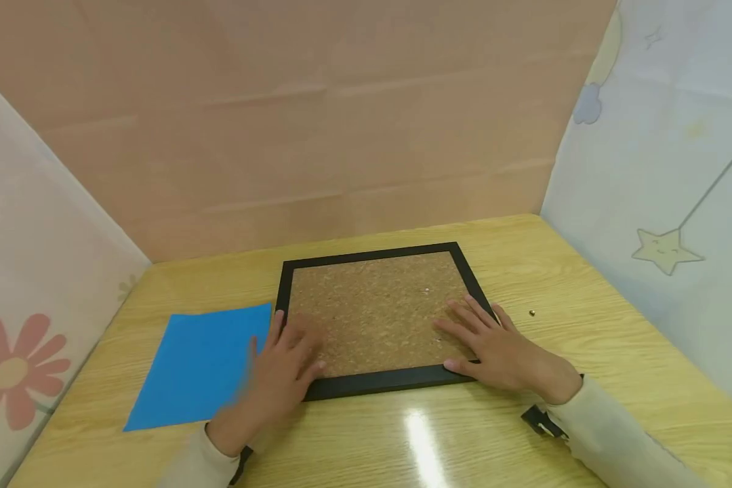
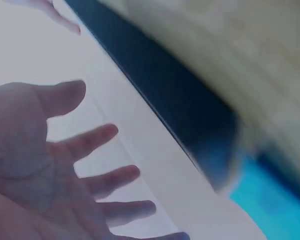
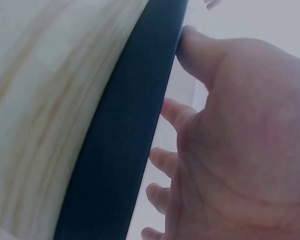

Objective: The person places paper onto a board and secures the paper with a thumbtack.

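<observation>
Left hand [image 1: 277, 373], right hand [image 1: 503, 352] at black-framed rectangular cork board [image 1: 372, 315] | fingers spread apart | I'd steady both sides evenly

A rectangular corkboard [image 1: 366, 312] lies flat on the worktop [image 1: 341, 447], cork face up. The cork is speckled tan-brown, bordered by a plain black frame [image 1: 372, 255], with a tiny pale speck [image 1: 427, 290] toward its right side. The near corners are partly hidden by the left hand [image 1: 280, 369], which is blurred, and the right hand [image 1: 497, 349], whose thumb is on the near rail. Just left of the board, a plain bright-blue sheet [image 1: 207, 366] lies flat, its right side partly covered by the left hand.
</observation>
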The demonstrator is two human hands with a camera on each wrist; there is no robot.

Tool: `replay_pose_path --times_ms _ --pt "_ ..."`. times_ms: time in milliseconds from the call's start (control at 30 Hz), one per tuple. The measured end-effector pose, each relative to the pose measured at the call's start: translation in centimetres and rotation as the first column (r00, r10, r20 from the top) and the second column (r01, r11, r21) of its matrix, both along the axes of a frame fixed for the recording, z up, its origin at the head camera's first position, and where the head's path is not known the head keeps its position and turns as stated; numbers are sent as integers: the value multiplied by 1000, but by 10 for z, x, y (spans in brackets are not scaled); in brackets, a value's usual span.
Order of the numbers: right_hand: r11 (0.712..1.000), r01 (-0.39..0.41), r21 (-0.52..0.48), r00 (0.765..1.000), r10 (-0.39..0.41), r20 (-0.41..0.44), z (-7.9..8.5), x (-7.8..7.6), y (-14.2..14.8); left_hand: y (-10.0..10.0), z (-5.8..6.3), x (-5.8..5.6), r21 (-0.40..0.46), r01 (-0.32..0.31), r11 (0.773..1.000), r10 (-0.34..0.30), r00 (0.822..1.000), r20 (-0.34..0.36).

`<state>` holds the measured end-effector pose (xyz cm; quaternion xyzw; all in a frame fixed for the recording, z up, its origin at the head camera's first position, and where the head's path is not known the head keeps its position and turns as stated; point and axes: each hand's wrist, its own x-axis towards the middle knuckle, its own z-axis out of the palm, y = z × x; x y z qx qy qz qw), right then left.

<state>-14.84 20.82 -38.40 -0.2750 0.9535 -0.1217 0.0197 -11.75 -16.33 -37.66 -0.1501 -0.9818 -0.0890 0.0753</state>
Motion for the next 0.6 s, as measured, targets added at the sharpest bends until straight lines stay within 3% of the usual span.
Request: replay_pose_path --times_ms 67,133,267,367,433,533,600 --pt "1000 16 13 1000 -16 8 0 0 0 -18 4 -2 41 -32 999 34 998 -47" --pt "999 28 24 999 -28 18 0 0 0 -41 7 -3 91 -55 994 60 997 -48" --pt "999 38 16 998 -39 46 1 0 1 -96 7 -4 211 -126 969 111 990 82" --pt "999 41 8 997 -41 63 1 1 0 -142 6 -6 233 -227 946 176 959 221" --pt "999 43 3 997 -43 62 1 1 -1 -170 8 -7 199 -290 936 227 930 288" --pt "999 48 7 997 -48 58 0 1 -1 -201 7 -10 129 -355 926 302 902 309" --pt "999 45 4 997 -45 54 0 0 -1 -214 6 -12 65 -400 914 357 872 336"
